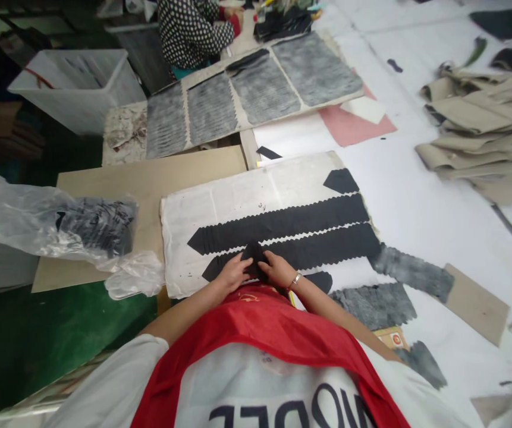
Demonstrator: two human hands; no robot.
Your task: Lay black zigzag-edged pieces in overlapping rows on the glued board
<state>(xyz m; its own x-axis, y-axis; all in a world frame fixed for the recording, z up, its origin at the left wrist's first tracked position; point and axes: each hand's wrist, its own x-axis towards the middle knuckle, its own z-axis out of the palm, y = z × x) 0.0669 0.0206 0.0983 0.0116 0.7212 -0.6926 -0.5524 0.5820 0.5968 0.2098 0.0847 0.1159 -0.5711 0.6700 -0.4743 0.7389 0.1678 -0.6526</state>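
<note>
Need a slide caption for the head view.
Left hand and right hand hold a black piece over scalloped black strips on a white board.

A green, smooth-looking floor [72, 345] spreads across the lower left, falling into shadow toward the upper left. A white, rectangular, open-topped plastic bin [90, 107] stands there, a dark grey bin [144, 56] just beyond it. Brighter light washes a broad white-topped worktable [393, 184] on the right.
</note>
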